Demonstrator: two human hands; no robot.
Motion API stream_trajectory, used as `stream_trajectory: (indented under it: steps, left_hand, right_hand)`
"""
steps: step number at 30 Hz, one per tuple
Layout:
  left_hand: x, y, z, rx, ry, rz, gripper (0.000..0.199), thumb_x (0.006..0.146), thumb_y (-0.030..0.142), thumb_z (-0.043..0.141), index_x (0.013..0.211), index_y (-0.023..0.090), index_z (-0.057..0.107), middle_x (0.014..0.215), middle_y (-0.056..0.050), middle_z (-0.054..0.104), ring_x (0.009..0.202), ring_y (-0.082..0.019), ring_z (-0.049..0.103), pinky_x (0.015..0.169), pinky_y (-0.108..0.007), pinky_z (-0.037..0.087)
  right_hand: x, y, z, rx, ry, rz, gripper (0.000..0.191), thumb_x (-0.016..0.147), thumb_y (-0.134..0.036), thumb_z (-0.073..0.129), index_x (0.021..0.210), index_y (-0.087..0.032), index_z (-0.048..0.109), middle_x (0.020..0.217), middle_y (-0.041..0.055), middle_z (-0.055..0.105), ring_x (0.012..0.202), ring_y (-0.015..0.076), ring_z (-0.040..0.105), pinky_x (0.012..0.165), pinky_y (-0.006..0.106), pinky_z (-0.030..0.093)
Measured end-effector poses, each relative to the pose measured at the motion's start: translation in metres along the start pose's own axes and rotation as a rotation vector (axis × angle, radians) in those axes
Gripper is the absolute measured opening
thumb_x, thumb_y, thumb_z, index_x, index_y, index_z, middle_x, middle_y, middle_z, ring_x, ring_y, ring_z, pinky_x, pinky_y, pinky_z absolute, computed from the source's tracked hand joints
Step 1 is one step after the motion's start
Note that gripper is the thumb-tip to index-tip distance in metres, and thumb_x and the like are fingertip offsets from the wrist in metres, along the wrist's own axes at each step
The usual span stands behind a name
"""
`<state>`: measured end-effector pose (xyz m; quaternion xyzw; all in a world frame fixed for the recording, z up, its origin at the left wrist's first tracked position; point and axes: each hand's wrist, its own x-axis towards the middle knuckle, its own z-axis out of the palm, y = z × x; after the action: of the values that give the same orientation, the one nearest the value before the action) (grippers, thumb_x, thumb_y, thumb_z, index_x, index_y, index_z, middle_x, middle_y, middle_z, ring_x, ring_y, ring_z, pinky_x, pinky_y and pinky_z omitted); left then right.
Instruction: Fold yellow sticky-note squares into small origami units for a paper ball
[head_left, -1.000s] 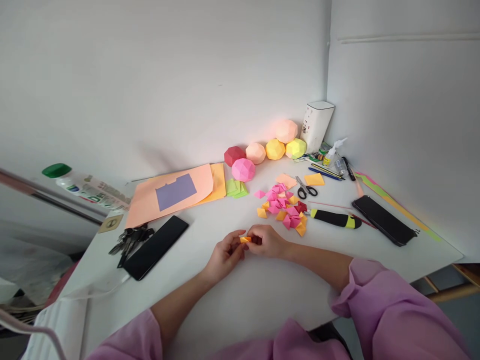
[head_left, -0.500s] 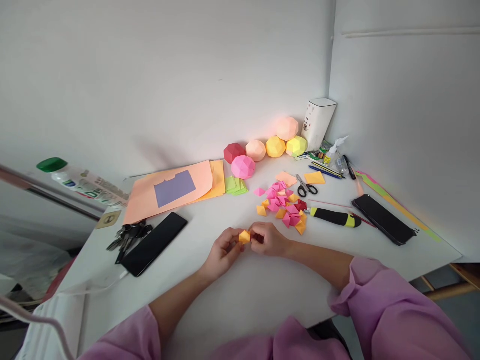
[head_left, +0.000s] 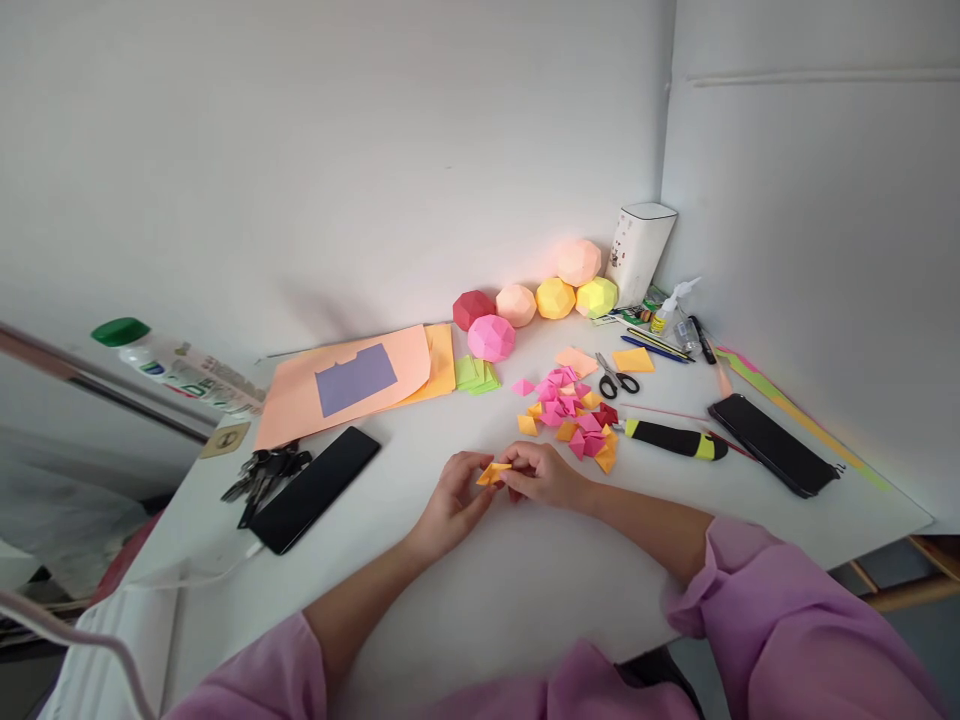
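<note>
A small folded orange paper piece (head_left: 493, 473) is held between both hands over the white table (head_left: 420, 620). The fingertips of my left hand (head_left: 450, 505) pinch its left side. My right hand (head_left: 549, 476) has thumb and fingers closed on its right side. Just beyond my right hand lies a pile of small folded paper pieces (head_left: 559, 398) in pink, orange and red. Several faceted paper balls stand by the wall, among them a pink ball (head_left: 491, 338) and a dark red ball (head_left: 472, 309).
Scissors (head_left: 616, 378), a black and yellow cutter (head_left: 671, 438) and a black case (head_left: 776, 445) lie to the right. At the left are a black phone (head_left: 315, 490), keys (head_left: 266, 475), peach paper (head_left: 289, 400) and green paper squares (head_left: 476, 374). A white container (head_left: 639, 252) stands in the corner.
The orange piece has been turned and now looks flatter and more tilted. My right hand's fingers have shifted onto its right edge. The whole view has moved slightly.
</note>
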<state>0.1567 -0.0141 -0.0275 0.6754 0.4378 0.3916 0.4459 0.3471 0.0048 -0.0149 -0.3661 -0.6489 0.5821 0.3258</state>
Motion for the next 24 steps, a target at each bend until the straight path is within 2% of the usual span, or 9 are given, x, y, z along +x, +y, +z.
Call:
stream_trajectory:
  steps: [2, 6, 9, 12, 15, 19, 24]
  left_hand:
    - [0.002, 0.006, -0.002, 0.061, -0.037, 0.026, 0.02, 0.085, 0.037, 0.055, 0.092, 0.022, 0.066, 0.1, -0.009, 0.06, 0.097, -0.023, 0.054, 0.09, -0.037, 0.042]
    - [0.003, 0.011, -0.005, 0.08, -0.081, -0.015, 0.031, 0.089, 0.041, 0.046, 0.081, 0.02, 0.067, 0.093, -0.008, 0.063, 0.088, -0.021, 0.055, 0.085, -0.035, 0.041]
    - [0.002, 0.009, -0.007, 0.075, -0.103, -0.033, 0.036, 0.089, 0.044, 0.043, 0.076, 0.019, 0.065, 0.088, -0.007, 0.062, 0.085, -0.021, 0.053, 0.082, -0.033, 0.04]
    - [0.002, 0.008, -0.009, 0.072, -0.14, -0.031, 0.038, 0.089, 0.047, 0.043, 0.073, 0.019, 0.063, 0.082, -0.006, 0.06, 0.08, -0.02, 0.051, 0.078, -0.032, 0.04]
    - [0.002, 0.01, -0.008, 0.057, -0.127, -0.04, 0.039, 0.089, 0.047, 0.042, 0.067, 0.019, 0.058, 0.073, -0.003, 0.055, 0.072, -0.018, 0.048, 0.072, -0.03, 0.04]
    - [0.002, 0.01, -0.004, 0.017, -0.074, -0.069, 0.039, 0.09, 0.046, 0.042, 0.065, 0.018, 0.052, 0.07, -0.001, 0.051, 0.067, -0.015, 0.046, 0.067, -0.027, 0.039]
    - [0.003, 0.004, -0.003, 0.062, -0.059, -0.088, 0.038, 0.089, 0.047, 0.045, 0.066, 0.018, 0.054, 0.071, -0.003, 0.054, 0.072, -0.016, 0.049, 0.068, -0.028, 0.041]
  right_hand:
    - [-0.001, 0.0, 0.0, 0.025, -0.009, 0.005, 0.014, 0.082, -0.03, 0.056, 0.088, -0.017, 0.052, 0.071, 0.0004, 0.064, 0.057, 0.0104, 0.059, 0.053, 0.022, 0.047]
    - [-0.002, 0.003, 0.001, 0.002, -0.005, -0.036, 0.014, 0.08, -0.023, 0.056, 0.09, -0.018, 0.048, 0.073, -0.0003, 0.063, 0.056, 0.0092, 0.057, 0.053, 0.021, 0.046]
    - [-0.002, 0.007, 0.002, -0.091, 0.006, -0.155, 0.025, 0.075, -0.012, 0.054, 0.098, -0.019, 0.048, 0.068, -0.0039, 0.058, 0.051, 0.0071, 0.051, 0.049, 0.018, 0.041]
    - [-0.001, 0.011, 0.002, -0.213, 0.001, -0.308, 0.025, 0.071, -0.008, 0.051, 0.094, -0.018, 0.055, 0.067, -0.0031, 0.056, 0.05, 0.0066, 0.047, 0.046, 0.017, 0.037]
    - [0.001, 0.016, 0.002, -0.316, 0.057, -0.448, 0.017, 0.075, -0.011, 0.051, 0.086, -0.016, 0.062, 0.071, 0.0009, 0.061, 0.051, 0.0078, 0.049, 0.048, 0.019, 0.041]
    - [0.002, 0.018, 0.002, -0.377, 0.08, -0.56, 0.013, 0.083, -0.018, 0.053, 0.087, -0.017, 0.066, 0.067, 0.002, 0.065, 0.054, 0.0107, 0.056, 0.054, 0.022, 0.047]
    - [0.002, 0.018, 0.001, -0.405, 0.041, -0.636, 0.014, 0.088, -0.024, 0.054, 0.086, -0.017, 0.066, 0.082, 0.0064, 0.07, 0.075, 0.0143, 0.065, 0.068, 0.025, 0.053]
